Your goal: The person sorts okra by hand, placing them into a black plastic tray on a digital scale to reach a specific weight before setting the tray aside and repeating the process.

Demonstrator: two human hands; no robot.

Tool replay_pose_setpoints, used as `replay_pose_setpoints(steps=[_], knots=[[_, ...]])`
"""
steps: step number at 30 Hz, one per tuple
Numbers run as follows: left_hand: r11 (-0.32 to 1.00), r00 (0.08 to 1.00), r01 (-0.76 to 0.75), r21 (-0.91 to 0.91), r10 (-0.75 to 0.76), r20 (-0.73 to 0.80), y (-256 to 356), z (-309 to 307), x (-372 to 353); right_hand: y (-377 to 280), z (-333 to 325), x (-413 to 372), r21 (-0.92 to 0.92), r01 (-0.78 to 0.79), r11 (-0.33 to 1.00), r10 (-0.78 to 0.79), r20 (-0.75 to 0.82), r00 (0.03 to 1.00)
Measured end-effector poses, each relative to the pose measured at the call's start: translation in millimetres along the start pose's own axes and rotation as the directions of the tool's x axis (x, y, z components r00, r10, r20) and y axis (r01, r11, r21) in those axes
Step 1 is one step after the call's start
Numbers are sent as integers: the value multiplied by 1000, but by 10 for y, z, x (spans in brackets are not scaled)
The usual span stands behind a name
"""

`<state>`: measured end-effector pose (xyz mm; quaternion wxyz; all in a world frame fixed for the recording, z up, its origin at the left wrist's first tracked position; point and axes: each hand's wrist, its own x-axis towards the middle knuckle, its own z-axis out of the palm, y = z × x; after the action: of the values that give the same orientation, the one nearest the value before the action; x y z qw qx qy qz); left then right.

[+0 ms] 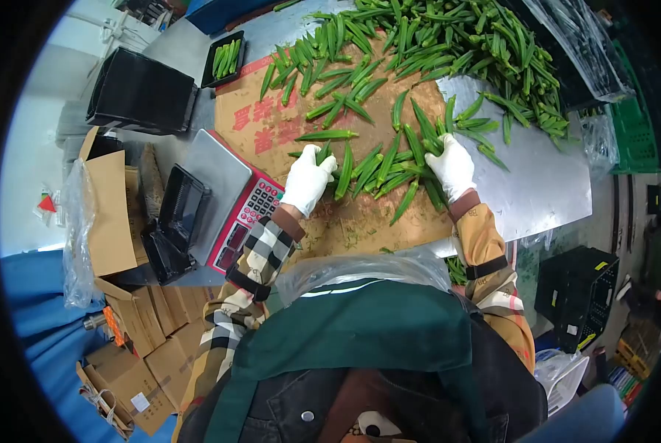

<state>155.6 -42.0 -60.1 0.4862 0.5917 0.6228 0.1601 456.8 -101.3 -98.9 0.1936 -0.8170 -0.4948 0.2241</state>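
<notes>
White gloves cover both of my hands. My left hand (310, 181) is closed at the left of a loose cluster of green okra (386, 171), with okra pods (324, 153) showing at its fingertips. At the cluster's right side, my right hand (451, 167) has its thumb and fingers bent round an okra pod (431, 145). Part of each grip is hidden by the glove. Between the hands, the pods lie mostly slanted, on a flattened cardboard sheet (271, 125) with red print.
A big okra heap (508, 59) covers the far right of the metal table (545, 184). To the left stand a red-edged scale (223, 199), loose black trays (183, 203) and a black tray stack (142, 90). One black tray (218, 77) at the back holds okra.
</notes>
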Motion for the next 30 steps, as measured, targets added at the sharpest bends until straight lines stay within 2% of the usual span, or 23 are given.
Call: replay_pose_setpoints(steps=[1,2,3,5,6,7,9,11,12,13,15,17,18,21,22,24,25,26,27,29,30], knots=[[1000,1000,21,11,-21,-3,-44,43,62,-54,-22,1,26,4,1000,-3,-34,999],[983,993,-50,175,68,-97,-82,142,111,-166,-55,-8,27,10,1000,-8,-63,998],[930,988,-69,361,113,-102,-116,249,153,-191,8,46,19,32,999,-31,-87,996],[848,988,-113,517,149,-29,-65,435,133,-223,161,93,-77,91,993,-96,-58,994],[815,975,-168,555,221,-29,-168,548,160,-212,277,117,-190,104,976,-105,5,994],[820,976,-189,540,219,9,-134,566,151,-220,337,109,-277,119,953,-104,67,992],[840,984,-177,513,164,70,-105,536,117,-184,381,159,-257,92,962,-78,64,995],[895,959,-270,355,281,23,-134,399,134,-112,254,198,-60,37,998,-30,109,994],[921,968,-243,304,248,23,-111,266,184,-101,193,197,3,-50,999,50,41,998],[936,968,-242,255,250,2,-76,123,240,75,154,207,236,37,971,-41,11,999],[919,977,-193,344,212,-18,-2,-160,396,167,-43,182,570,16,822,-49,42,998],[884,983,-145,444,181,-40,118,-341,455,236,-216,120,793,-106,600,-16,144,989],[763,935,-222,607,342,-89,-150,-314,610,311,-279,106,818,-151,555,-33,203,979],[628,895,-284,724,444,-34,-486,-158,664,181,-430,-100,756,-236,611,27,278,960],[589,898,-308,747,439,24,-594,-102,683,57,-443,-180,602,-252,758,79,300,951],[619,893,-300,726,450,-15,-611,-79,700,-150,-330,-425,411,-50,910,-32,190,981],[635,891,-293,715,453,-37,-614,-61,694,1,32,-503,293,58,954,-104,146,984],[659,914,-260,706,405,-42,-553,-75,673,-10,174,-602,116,195,974,-213,172,962],[742,926,-245,624,369,-75,-501,-96,666,10,390,-676,-19,268,963,-264,122,957],[875,950,-201,440,284,-131,-367,-170,620,-43,419,-730,-98,291,952,-286,63,956],[884,925,-259,388,343,-164,-305,-198,552,-53,418,-729,-7,221,975,-220,33,975]])
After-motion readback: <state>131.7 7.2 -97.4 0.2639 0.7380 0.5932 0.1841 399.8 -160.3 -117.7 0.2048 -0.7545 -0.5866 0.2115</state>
